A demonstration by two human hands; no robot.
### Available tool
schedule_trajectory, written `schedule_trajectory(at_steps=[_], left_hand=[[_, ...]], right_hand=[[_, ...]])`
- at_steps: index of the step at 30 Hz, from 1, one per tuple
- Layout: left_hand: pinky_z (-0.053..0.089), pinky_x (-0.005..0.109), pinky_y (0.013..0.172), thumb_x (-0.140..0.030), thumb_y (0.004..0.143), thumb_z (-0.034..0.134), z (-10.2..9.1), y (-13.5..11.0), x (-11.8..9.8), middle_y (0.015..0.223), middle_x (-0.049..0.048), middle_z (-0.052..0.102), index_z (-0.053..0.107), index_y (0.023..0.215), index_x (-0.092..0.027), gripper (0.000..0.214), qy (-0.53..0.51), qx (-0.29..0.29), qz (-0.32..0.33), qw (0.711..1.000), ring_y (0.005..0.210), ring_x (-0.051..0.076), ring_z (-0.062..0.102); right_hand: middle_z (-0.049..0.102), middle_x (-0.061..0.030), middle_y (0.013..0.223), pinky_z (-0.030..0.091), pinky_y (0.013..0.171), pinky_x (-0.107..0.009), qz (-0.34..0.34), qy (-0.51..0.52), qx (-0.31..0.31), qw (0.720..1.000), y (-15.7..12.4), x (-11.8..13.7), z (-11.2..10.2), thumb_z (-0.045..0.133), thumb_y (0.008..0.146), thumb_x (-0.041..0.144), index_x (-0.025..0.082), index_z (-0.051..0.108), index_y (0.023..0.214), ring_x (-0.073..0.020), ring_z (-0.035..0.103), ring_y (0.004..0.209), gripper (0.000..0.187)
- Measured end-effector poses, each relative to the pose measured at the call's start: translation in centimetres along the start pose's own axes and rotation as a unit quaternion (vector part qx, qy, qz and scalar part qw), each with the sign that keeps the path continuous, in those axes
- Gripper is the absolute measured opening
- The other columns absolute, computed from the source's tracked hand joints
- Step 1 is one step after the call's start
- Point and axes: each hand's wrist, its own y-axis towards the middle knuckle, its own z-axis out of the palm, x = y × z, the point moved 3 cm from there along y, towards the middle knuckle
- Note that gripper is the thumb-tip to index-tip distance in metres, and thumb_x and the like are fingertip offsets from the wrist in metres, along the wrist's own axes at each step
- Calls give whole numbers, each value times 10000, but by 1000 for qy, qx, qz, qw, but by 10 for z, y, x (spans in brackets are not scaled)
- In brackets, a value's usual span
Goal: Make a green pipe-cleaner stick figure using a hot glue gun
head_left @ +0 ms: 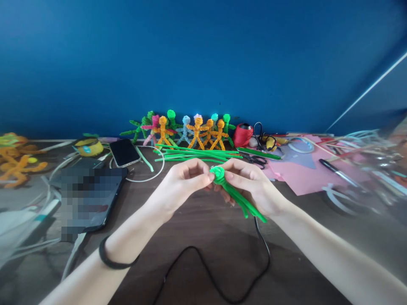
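Note:
Both hands hold a green pipe cleaner piece (237,195) above the dark wooden table (203,237). Its top end is wound into a small round coil, and several loose strands trail down to the right. My left hand (182,180) pinches the coil from the left with thumb and fingertips. My right hand (251,184) grips the strands just below the coil, fingers closed around them. A bundle of straight green pipe cleaners (193,153) lies on the table just beyond my hands.
A row of pipe cleaner figures (190,131) stands against the blue wall. A phone (124,152) and a tablet (90,197) lie at left, orange figures (15,163) far left. Red thread spool (242,134), scissors (256,159), pink paper (295,171) and a pen (337,173) sit at right. A black cable (222,271) loops near me.

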Motion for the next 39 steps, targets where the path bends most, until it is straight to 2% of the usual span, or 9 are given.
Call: schedule_trajectory(at_steps=[21,39], left_hand=[[374,229,573,-318,702,645,2,-5,-6,612,-20,540,521,639,-164,208,99,-14,11,995,606,109,498],[362,215,588,-284,722,635,3,-7,-8,629,-29,524,511,663,-159,186,84,9,5,996,634,94,490]], right_hand=[[639,4,691,433,418,-188,4,-5,-3,1000,-2,1,-1,645,782,254,167,597,829,-87,583,511,111],[646,7,647,476,403,-198,20,12,-15,1000,-3,4,0,689,734,230,154,581,784,-99,601,473,141]])
